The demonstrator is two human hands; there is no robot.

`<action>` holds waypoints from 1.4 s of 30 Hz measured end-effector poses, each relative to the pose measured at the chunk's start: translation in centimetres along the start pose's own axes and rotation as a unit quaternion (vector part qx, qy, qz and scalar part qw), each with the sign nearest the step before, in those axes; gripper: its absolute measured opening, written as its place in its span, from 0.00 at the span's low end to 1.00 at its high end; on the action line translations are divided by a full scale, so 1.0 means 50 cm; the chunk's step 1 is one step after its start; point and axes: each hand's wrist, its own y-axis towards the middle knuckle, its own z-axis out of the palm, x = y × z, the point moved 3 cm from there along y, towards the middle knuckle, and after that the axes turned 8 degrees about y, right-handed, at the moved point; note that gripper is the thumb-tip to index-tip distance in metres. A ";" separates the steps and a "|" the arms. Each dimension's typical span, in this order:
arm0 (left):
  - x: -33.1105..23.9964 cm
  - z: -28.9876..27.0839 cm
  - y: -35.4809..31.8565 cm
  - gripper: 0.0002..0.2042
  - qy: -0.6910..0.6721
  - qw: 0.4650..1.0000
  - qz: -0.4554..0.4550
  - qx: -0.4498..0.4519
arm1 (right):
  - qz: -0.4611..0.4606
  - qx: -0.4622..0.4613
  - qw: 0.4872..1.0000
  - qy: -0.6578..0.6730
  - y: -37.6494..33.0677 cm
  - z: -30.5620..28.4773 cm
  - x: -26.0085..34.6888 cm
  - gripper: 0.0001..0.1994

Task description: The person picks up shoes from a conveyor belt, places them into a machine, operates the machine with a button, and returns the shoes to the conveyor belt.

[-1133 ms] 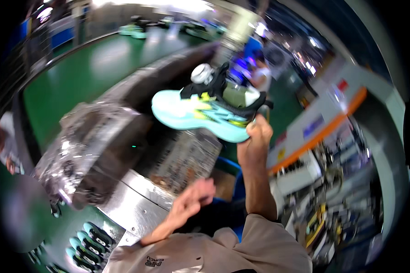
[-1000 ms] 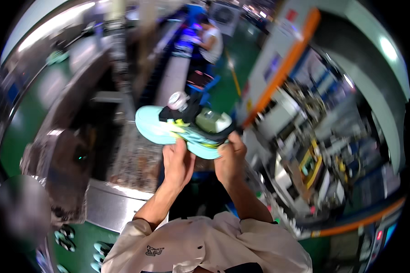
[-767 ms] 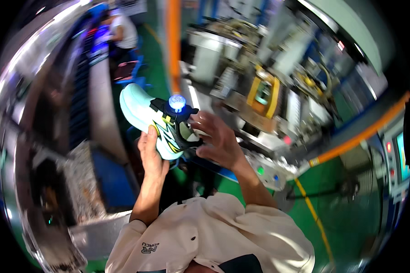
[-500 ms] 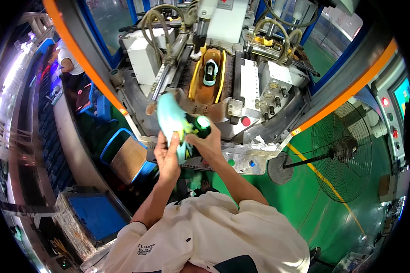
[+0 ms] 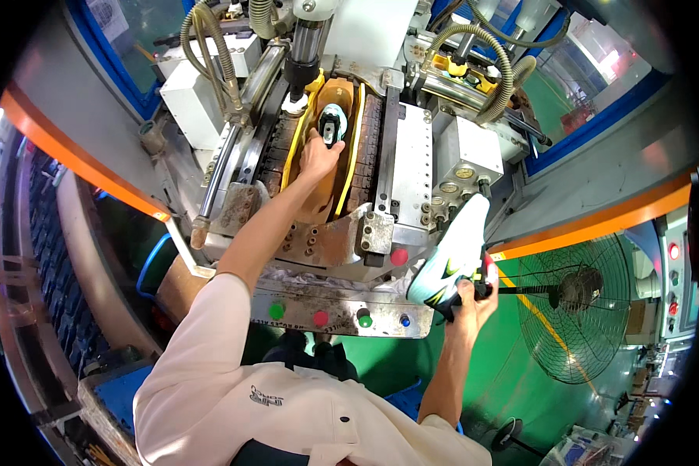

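My left hand (image 5: 319, 158) reaches into the press, its thumb and fingers closed around the near end of a shoe (image 5: 332, 124). This shoe has a pale blue and black top and sits in the brown, yellow-edged mold (image 5: 349, 170). Off to the right, in front of the machine, my right hand (image 5: 471, 306) grips a second shoe (image 5: 453, 252), mint green with black and yellow marks. It is held tilted, clear of the machine bed, with the fingers partly hidden behind it.
A front panel (image 5: 342, 312) with coloured buttons runs along the machine's near edge. Above the mold hangs a black-collared press cylinder (image 5: 303, 58). Orange-edged guards (image 5: 93, 175) flank both sides. A caged floor fan (image 5: 579, 299) stands at right.
Both hands were on the mint shoe in front of the machine. My right hand has carried it rightward, while my left has let go and taken hold of the shoe in the mold.
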 end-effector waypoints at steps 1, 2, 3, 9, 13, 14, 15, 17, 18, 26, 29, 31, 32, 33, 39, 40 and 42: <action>-0.008 0.016 0.019 0.35 0.015 1.000 0.011 -0.021 | -0.002 -0.019 1.000 -0.017 0.004 0.018 0.016 0.32; -0.002 0.023 0.039 0.33 0.009 1.000 0.005 -0.016 | -0.003 -0.034 0.999 -0.033 0.009 0.041 0.025 0.32; 0.014 0.025 0.058 0.31 0.004 1.000 -0.005 -0.013 | 0.007 -0.029 0.999 -0.028 0.032 0.056 0.020 0.28; 0.092 -0.062 -0.024 0.16 -0.485 0.844 -0.168 0.156 | -0.015 0.069 0.979 -0.193 0.283 0.236 -0.079 0.16; 0.160 -0.255 -0.266 0.13 -0.564 0.790 -0.134 0.199 | 0.069 0.225 0.859 -0.454 0.357 0.485 -0.163 0.23; 0.164 -0.291 -0.324 0.15 -0.556 0.797 -0.114 0.205 | 0.070 0.203 0.849 -0.482 0.456 0.447 -0.293 0.25; 0.206 -0.338 -0.378 0.16 -0.554 0.805 -0.131 0.169 | 0.077 0.176 0.818 -0.543 0.411 0.523 -0.311 0.27; 0.287 -0.413 -0.489 0.20 -0.536 0.825 -0.150 0.100 | 0.020 0.156 0.795 -0.586 0.365 0.588 -0.364 0.27; 0.334 -0.443 -0.547 0.22 -0.520 0.837 -0.162 0.057 | -0.023 0.154 0.786 -0.598 0.357 0.605 -0.409 0.28; 0.421 -0.553 -0.855 0.22 -0.477 0.781 -0.274 -0.294 | 0.014 0.094 0.840 -0.534 0.339 0.609 -0.474 0.22; 0.463 -0.494 -0.951 0.19 -0.511 0.704 -0.317 -0.376 | -0.257 0.225 0.823 -0.454 0.214 0.599 -0.393 0.27; 0.439 -0.472 -0.983 0.17 -0.508 0.684 -0.350 -0.389 | -0.310 0.366 0.834 -0.272 0.013 0.581 -0.308 0.24; 0.431 -0.453 -0.998 0.16 -0.520 0.658 -0.372 -0.398 | -0.297 0.407 0.827 -0.251 -0.096 0.554 -0.262 0.21; 0.443 -0.431 -1.015 0.15 -0.533 0.655 -0.365 -0.392 | -0.272 0.469 0.822 -0.175 -0.174 0.511 -0.262 0.16; 0.426 -0.397 -1.086 0.13 -0.610 0.570 -0.375 -0.403 | -0.208 0.622 0.699 -0.286 -0.392 0.343 -0.583 0.11; 0.434 -0.381 -1.110 0.13 -0.621 0.563 -0.369 -0.402 | -0.203 0.605 0.710 -0.298 -0.392 0.338 -0.610 0.11; 0.431 -0.345 -1.173 0.13 -0.617 0.522 -0.388 -0.444 | -0.300 0.592 0.708 -0.241 -0.386 0.358 -0.584 0.13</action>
